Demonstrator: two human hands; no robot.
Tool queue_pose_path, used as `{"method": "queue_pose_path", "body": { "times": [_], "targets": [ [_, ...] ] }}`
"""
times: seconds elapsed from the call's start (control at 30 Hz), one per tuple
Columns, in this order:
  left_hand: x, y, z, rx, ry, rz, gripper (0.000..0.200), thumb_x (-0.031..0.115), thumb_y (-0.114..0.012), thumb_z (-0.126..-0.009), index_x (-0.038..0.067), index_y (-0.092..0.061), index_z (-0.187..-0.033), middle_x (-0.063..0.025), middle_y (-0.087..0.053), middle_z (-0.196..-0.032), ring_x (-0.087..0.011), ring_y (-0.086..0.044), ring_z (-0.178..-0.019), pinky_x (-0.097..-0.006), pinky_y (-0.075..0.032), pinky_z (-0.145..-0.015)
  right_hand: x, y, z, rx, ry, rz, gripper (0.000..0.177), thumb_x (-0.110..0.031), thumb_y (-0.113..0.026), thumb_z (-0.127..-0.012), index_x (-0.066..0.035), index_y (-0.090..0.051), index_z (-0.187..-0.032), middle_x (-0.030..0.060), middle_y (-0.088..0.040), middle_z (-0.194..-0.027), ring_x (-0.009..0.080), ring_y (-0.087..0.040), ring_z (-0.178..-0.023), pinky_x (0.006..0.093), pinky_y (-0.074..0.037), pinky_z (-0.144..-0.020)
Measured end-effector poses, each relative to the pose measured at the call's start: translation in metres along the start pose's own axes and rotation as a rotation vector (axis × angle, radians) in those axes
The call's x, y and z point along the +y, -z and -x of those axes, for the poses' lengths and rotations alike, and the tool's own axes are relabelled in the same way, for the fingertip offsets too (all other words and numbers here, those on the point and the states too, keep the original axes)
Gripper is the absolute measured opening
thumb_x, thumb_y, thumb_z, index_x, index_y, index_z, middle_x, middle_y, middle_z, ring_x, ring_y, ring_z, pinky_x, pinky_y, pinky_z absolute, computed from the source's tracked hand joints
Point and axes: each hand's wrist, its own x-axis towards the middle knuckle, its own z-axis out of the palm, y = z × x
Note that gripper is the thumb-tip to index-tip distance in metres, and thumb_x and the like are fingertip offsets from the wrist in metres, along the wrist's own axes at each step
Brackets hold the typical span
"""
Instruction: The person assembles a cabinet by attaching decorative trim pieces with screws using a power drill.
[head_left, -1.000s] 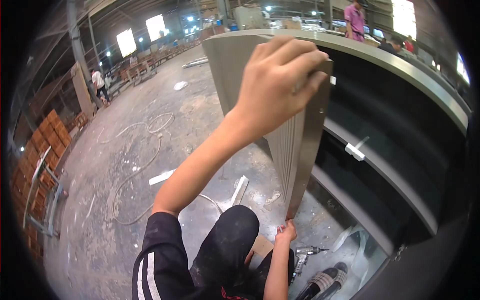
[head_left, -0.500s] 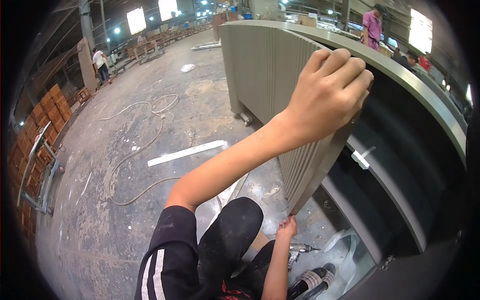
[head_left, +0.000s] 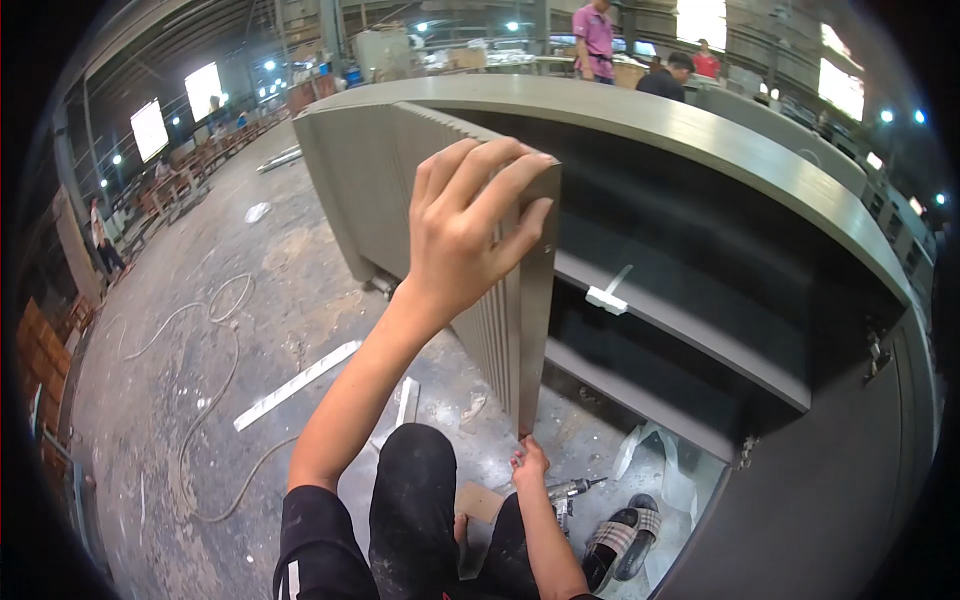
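Note:
My left hand (head_left: 465, 215) grips the top corner of a grey fluted cabinet door (head_left: 490, 330), fingers over the upper edge and thumb on the side edge. At the door's bottom corner, the fingers of my right hand (head_left: 530, 460) are closed on the lower edge. The door stands swung out from the curved grey cabinet (head_left: 700, 120). Inside the dark interior, a white piece (head_left: 606, 300) with a strip sits on the front edge of a shelf (head_left: 690, 345). Metal hinges (head_left: 876, 350) show at the right side.
A power drill (head_left: 575, 488) and plaid slippers (head_left: 625, 535) lie on the floor near my right forearm. White strips (head_left: 297, 385) and a long cord (head_left: 235, 370) are on the left floor. Clear wrapping (head_left: 665, 450) lies below the cabinet. Other people, one in a pink shirt (head_left: 593, 40), stand behind.
The view has turned right, so the cabinet and both hands appear further left, with more of the interior showing. Both hands stay at the same door corners; the left thumb now shows.

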Motion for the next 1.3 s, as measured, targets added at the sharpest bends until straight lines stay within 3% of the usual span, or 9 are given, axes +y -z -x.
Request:
{"method": "queue_pose_path", "body": {
  "times": [0.17, 0.4, 0.6, 0.73, 0.77, 0.9, 1.03, 1.3],
  "targets": [
    [-0.001, -0.013, 0.009, -0.009, 0.155, 0.125, 0.044, 0.013, -0.079, -0.073, 0.007, -0.064, -0.114, -0.0095, -0.065, -0.116, -0.0285, -0.057, -0.109, -0.0378, -0.045, -0.095, -0.006, 0.004, -0.009, -0.015, 0.025, 0.008, 0.024, -0.024, -0.071, -0.087, -0.012, -0.066, -0.107, 0.0019, -0.067, -0.103, 0.0182, -0.053, -0.077, 0.0381, -0.043, -0.066],
    [0.009, -0.078, 0.016, 0.152, 0.228, 0.176, 0.041, 0.019, -0.078, -0.076, 0.011, -0.067, -0.114, -0.0063, -0.063, -0.121, -0.0254, -0.051, -0.113, -0.0361, -0.039, -0.098, -0.014, 0.042, -0.036, -0.125, -0.021, 0.098, 0.027, -0.034, -0.069, -0.085, -0.014, -0.066, -0.103, 0.0009, -0.068, -0.097, 0.0163, -0.053, -0.069, 0.0329, -0.043, -0.058],
    [0.018, -0.132, 0.012, 0.233, 0.312, 0.236, 0.037, 0.028, -0.075, -0.080, 0.014, -0.068, -0.113, -0.0044, -0.060, -0.122, -0.0259, -0.049, -0.112, -0.0372, -0.038, -0.098, 0.013, 0.122, -0.028, -0.068, -0.076, 0.149, 0.017, -0.025, -0.068, -0.085, -0.010, -0.065, -0.094, 0.0042, -0.067, -0.083, 0.0167, -0.057, -0.064, 0.0317, -0.047, -0.057],
    [0.029, -0.162, 0.020, 0.319, 0.391, 0.195, 0.050, 0.033, -0.071, -0.085, 0.010, -0.058, -0.127, -0.0117, -0.046, -0.139, -0.0316, -0.044, -0.118, -0.0410, -0.036, -0.100, 0.022, 0.156, -0.015, -0.093, -0.003, 0.046, 0.013, -0.016, -0.069, -0.084, -0.005, -0.065, -0.090, 0.0083, -0.066, -0.078, 0.0176, -0.059, -0.060, 0.0304, -0.050, -0.055],
    [0.035, -0.164, 0.021, 0.270, 0.435, 0.201, 0.059, 0.033, -0.066, -0.089, 0.004, -0.048, -0.137, -0.0162, -0.038, -0.146, -0.0362, -0.039, -0.127, -0.0447, -0.033, -0.105, 0.019, 0.155, -0.006, -0.100, 0.015, -0.005, 0.012, -0.013, -0.069, -0.084, -0.004, -0.064, -0.089, 0.0093, -0.066, -0.077, 0.0178, -0.059, -0.060, 0.0302, -0.051, -0.054],
    [0.061, -0.194, 0.039, 0.245, 0.555, 0.154, 0.063, 0.028, -0.059, -0.094, -0.002, -0.034, -0.144, -0.0201, -0.031, -0.151, -0.0400, -0.029, -0.139, -0.0492, -0.026, -0.113, 0.017, 0.156, 0.004, -0.115, 0.034, 0.102, 0.014, -0.011, -0.069, -0.084, -0.001, -0.065, -0.092, 0.0105, -0.067, -0.079, 0.0173, -0.060, -0.061, 0.0302, -0.052, -0.055],
    [0.085, -0.212, 0.086, 0.121, 0.582, 0.143, 0.070, 0.017, -0.058, -0.093, 0.000, -0.023, -0.150, -0.0216, -0.025, -0.156, -0.0404, -0.026, -0.143, -0.0504, -0.025, -0.114, 0.018, 0.158, 0.010, -0.169, 0.070, 0.166, 0.012, -0.008, -0.067, -0.085, 0.000, -0.065, -0.094, 0.0102, -0.068, -0.080, 0.0161, -0.061, -0.062, 0.0290, -0.053, -0.056],
    [0.114, -0.223, 0.178, 0.021, 0.603, 0.155, 0.077, 0.014, -0.062, -0.090, 0.005, -0.018, -0.153, -0.0207, -0.022, -0.157, -0.0400, -0.027, -0.143, -0.0525, -0.027, -0.114, 0.010, 0.173, 0.032, -0.186, 0.090, 0.203, 0.014, -0.006, -0.066, -0.086, 0.001, -0.066, -0.097, 0.0085, -0.068, -0.081, 0.0154, -0.062, -0.066, 0.0265, -0.052, -0.061]
  ]
}}
